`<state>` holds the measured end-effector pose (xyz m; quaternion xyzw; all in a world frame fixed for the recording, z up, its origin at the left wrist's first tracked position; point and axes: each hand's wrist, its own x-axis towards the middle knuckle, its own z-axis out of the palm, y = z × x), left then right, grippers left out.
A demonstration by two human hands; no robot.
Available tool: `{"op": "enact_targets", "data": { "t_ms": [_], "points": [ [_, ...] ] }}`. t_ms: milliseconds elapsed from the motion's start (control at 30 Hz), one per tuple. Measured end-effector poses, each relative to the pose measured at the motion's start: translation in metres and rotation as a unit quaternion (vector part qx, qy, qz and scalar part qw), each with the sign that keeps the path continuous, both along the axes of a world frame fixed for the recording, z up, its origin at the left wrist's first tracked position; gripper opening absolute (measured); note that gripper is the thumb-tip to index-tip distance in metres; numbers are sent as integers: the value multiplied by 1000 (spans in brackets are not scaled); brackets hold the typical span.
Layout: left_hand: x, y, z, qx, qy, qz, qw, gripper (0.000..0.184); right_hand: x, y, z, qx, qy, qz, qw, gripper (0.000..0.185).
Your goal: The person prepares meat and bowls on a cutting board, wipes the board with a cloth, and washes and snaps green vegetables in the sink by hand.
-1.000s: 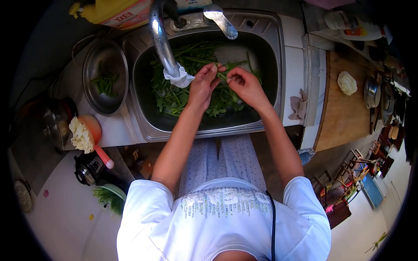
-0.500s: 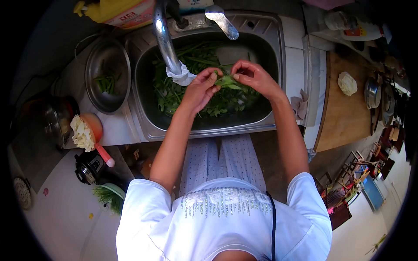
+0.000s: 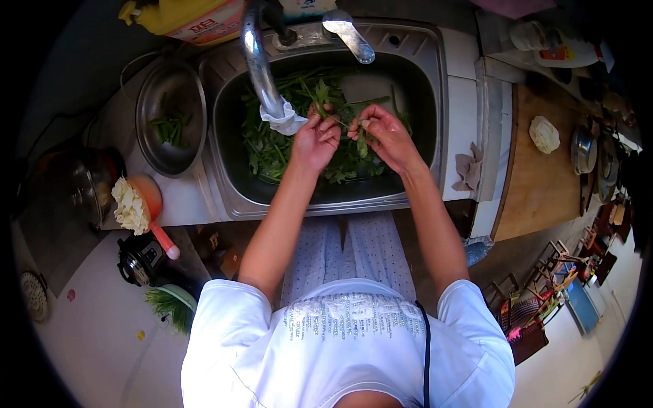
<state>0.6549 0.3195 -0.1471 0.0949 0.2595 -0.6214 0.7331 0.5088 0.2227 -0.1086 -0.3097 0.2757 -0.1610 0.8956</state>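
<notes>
From my end, left to right: yellow jug (image 3: 160, 19), upper left, label characters too small to read. Left grip (image 3: 317, 143) pinching leafy sprig (image 3: 322, 94), right grip (image 3: 389, 138) pinching greens (image 3: 363, 144), both over sink (image 3: 326, 209), upper centre. Bottle (image 3: 575, 56), upper right: label illegible.

- A yellow jug (image 3: 158, 18) is at the upper left.
- A pink scoop (image 3: 151, 197) with pale, crinkly food (image 3: 129, 206) is at the left.
- Long green leaves (image 3: 170, 309) poke out at the lower left.
- A big wooden board (image 3: 530, 183) is at the right, with a pale lump (image 3: 544, 134) on it.
- A crumpled rag (image 3: 468, 168) is just beside it.
</notes>
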Motion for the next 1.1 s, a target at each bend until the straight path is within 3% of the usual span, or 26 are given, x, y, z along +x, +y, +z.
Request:
{"op": "enact_targets", "data": {
  "t_ms": [233,333,400,467,700,800,867,933,1033,1100],
  "points": [
    [0,-1,-2,21,-133,-71,988,17,-9,-2,-4,-2,13,13,1000,15],
    [-6,-3,12,49,-191,-108,974,17,-1,-4,11,-63,86,55,993,19],
    [-9,-3,15,79,-216,-126,965,17,5,-4,18,-196,228,131,945,20],
    [-9,-1,14,58,-232,-145,960,15,5,-3,10,-245,219,115,937,19],
    [-19,0,4,52,-104,-111,987,11,-1,-5,15,-398,233,113,880,13],
    [-21,1,-3,61,-82,-100,990,10,-3,-6,19,-397,243,129,876,13],
    [-16,1,-10,-31,14,-84,996,11,-6,-4,29,-363,250,155,884,13],
    [-2,0,-12,-21,21,-62,998,10,-9,1,34,-329,257,181,890,13],
    [10,0,-9,-10,-11,-58,998,10,-14,5,29,-331,228,114,909,18],
    [10,-2,8,156,-225,-105,956,16,-18,3,23,-22,131,-5,991,28]
  ]
}}
